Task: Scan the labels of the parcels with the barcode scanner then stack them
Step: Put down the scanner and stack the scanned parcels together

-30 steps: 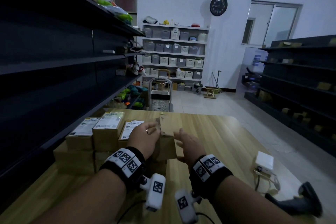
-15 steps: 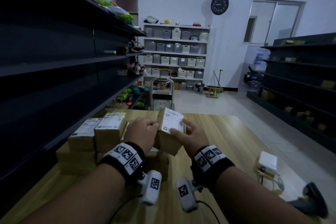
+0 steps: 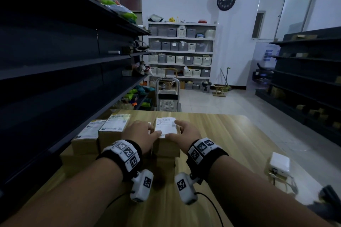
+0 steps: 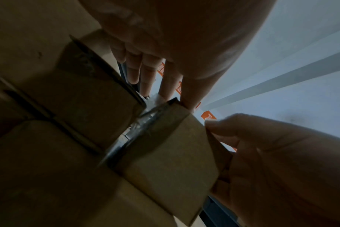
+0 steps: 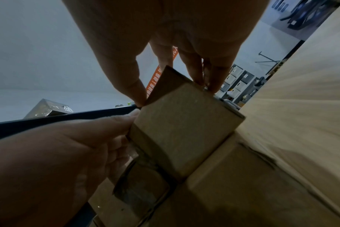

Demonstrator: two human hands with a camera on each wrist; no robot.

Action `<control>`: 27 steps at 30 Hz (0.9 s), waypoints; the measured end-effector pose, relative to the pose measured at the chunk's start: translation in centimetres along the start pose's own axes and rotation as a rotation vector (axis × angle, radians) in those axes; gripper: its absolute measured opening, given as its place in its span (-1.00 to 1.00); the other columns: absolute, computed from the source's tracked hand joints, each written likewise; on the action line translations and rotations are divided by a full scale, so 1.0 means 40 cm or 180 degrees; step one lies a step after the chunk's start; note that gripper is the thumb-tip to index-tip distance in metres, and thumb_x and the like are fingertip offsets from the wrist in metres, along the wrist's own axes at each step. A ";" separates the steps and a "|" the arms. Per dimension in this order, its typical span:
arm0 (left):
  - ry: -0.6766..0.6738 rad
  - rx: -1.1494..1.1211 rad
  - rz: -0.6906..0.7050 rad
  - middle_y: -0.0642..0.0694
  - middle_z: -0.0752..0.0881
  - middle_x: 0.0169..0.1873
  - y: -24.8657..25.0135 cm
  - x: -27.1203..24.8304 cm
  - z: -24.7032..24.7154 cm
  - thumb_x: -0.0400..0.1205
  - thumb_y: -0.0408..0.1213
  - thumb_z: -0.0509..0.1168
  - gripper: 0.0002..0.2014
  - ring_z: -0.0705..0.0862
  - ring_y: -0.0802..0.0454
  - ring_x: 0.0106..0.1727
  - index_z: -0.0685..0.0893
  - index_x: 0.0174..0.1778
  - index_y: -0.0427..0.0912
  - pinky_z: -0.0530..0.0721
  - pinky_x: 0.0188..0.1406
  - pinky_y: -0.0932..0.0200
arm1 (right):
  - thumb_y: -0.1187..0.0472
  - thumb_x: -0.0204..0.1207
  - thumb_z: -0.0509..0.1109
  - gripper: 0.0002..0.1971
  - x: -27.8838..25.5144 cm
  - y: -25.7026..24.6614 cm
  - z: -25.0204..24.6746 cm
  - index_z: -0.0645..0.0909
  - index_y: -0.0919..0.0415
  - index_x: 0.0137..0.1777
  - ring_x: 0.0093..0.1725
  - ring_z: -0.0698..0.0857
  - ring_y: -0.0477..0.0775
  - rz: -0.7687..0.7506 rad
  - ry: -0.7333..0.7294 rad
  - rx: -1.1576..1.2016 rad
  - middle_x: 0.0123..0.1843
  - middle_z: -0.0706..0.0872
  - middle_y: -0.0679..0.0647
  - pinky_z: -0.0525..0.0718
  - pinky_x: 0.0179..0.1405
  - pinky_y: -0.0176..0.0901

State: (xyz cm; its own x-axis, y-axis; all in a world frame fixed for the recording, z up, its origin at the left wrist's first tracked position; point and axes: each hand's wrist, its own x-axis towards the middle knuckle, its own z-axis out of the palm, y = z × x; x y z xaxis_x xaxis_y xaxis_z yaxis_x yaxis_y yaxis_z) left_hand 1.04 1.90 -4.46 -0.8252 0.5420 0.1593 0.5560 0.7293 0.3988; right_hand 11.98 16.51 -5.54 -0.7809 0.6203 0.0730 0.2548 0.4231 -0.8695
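Note:
A small cardboard parcel (image 3: 166, 145) lies flat with its white label (image 3: 165, 125) facing up, on top of a lower box in the stack at the table's left. My left hand (image 3: 141, 133) grips its left side and my right hand (image 3: 185, 133) grips its right side, thumbs on the near top edge. The left wrist view shows the parcel (image 4: 165, 153) between both hands. In the right wrist view, fingers pinch the parcel (image 5: 184, 122) at its upper corners. The dark barcode scanner (image 3: 330, 196) lies at the table's near right corner, untouched.
More labelled parcels (image 3: 113, 127) sit stacked to the left against dark shelving (image 3: 55, 72). A white adapter box (image 3: 279, 162) with cables sits on the wooden table (image 3: 230, 143) at the right. A cart (image 3: 168, 97) stands beyond the far edge.
The parcel stood tilted on edge between my hands; it has been turned label-up and lowered flat onto the stack. Both hands stayed on it.

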 end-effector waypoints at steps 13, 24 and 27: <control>0.0418 -0.0546 0.0200 -0.06 0.72 0.50 0.013 -0.037 0.006 0.85 0.10 0.28 -0.56 0.65 -0.10 0.50 0.67 0.58 -0.01 0.61 0.55 -0.16 | -0.06 0.64 0.58 -0.26 -0.016 0.051 -0.012 0.41 0.00 0.78 0.56 0.63 0.13 0.0032 0.0267 0.0759 0.69 0.59 0.13 0.60 0.22 -0.08; 0.0407 -0.1944 0.0641 0.10 0.78 0.14 0.128 -0.166 0.070 0.84 0.03 0.33 -0.80 0.74 0.22 0.10 0.76 0.29 0.08 0.79 0.12 0.06 | -0.07 0.59 0.58 -0.58 -0.125 0.126 -0.129 0.67 -0.08 0.43 0.23 0.81 0.04 0.0000 0.0883 0.1390 0.23 0.82 -0.05 0.82 0.29 0.11; 0.0277 -0.2110 0.0753 0.06 0.83 0.06 0.169 -0.186 0.118 0.82 -0.02 0.39 -0.81 0.78 0.14 0.06 0.79 0.25 0.01 0.79 0.10 0.05 | -0.06 0.56 0.58 -0.64 -0.161 0.156 -0.175 0.73 -0.01 0.32 0.14 0.85 0.05 -0.0069 0.1121 0.1544 0.16 0.86 0.01 0.83 0.32 0.24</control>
State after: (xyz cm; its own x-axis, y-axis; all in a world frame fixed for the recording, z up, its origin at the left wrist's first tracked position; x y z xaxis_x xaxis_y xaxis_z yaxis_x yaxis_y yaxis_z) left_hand 11.42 4.78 -7.21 -0.7102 0.5989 0.3702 0.5661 0.1731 0.8060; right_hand 22.59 19.79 -8.03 -0.5259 0.8316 0.1785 -0.1131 0.1396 -0.9837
